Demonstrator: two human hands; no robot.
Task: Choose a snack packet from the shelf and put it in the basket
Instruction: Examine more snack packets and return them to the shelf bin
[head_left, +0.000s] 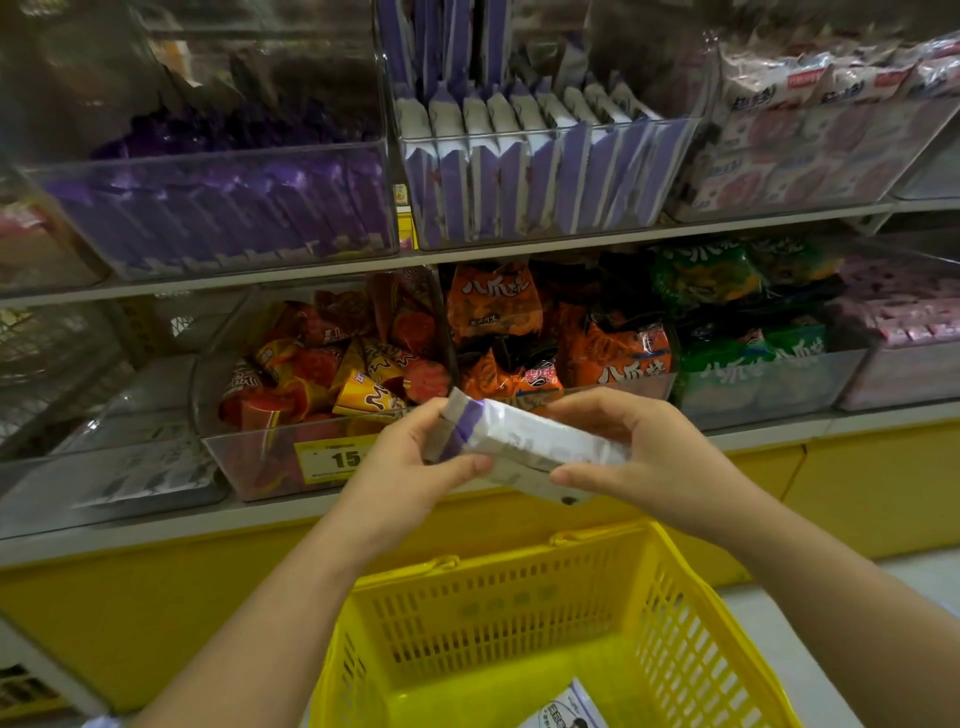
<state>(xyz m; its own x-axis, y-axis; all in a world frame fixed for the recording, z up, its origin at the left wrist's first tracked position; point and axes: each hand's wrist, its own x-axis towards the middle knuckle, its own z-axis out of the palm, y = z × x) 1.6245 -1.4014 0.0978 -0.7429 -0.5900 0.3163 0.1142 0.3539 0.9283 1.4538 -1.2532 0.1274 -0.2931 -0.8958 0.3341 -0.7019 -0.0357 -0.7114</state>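
Snack packet (524, 451) gripped both ends: left hand (415, 457), right hand (639, 457) curled round it, above basket (670, 597).

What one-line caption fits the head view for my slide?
Left hand and right hand hold a white-and-purple snack packet above the yellow basket, facing the shelf.
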